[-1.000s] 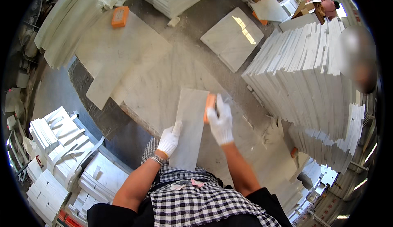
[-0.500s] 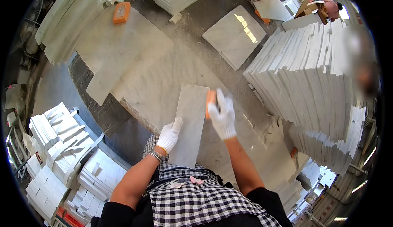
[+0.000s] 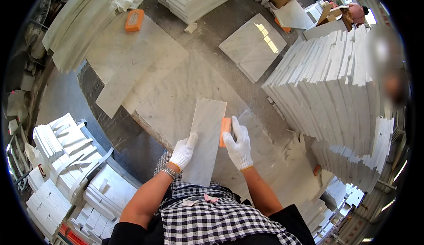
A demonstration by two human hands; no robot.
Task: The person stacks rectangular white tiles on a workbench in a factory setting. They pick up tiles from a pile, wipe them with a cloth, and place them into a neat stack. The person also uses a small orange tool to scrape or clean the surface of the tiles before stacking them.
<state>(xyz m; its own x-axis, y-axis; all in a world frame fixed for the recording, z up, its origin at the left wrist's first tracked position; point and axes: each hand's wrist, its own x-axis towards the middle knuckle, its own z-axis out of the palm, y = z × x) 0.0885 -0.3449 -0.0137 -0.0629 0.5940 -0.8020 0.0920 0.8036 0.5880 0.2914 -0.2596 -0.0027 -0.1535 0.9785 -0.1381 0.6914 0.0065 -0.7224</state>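
Note:
A long, narrow grey-white marble tile (image 3: 204, 139) is tilted up off the marble-covered worktop, its near end against my checked apron (image 3: 207, 218). My left hand (image 3: 183, 152), in a white knit glove, closes on the tile's left edge with the thumb over its face. On the opposite side, my gloved right hand (image 3: 239, 143) grips an orange sanding block (image 3: 225, 132) against or just beside the tile's right edge; exact contact is hard to tell. The fingers behind the tile are hidden.
Another orange block (image 3: 134, 20) lies on marble slabs at far left. Tall stacks of white tiles (image 3: 327, 86) stand on the right, with an empty glove (image 3: 294, 147) nearby. Cut marble pieces (image 3: 66, 152) fill the left side. A person (image 3: 357, 13) is at far right.
My right hand has drawn the orange sanding block toward me along the tile's right edge. My left hand keeps its hold on the tile. The whole view has shifted slightly.

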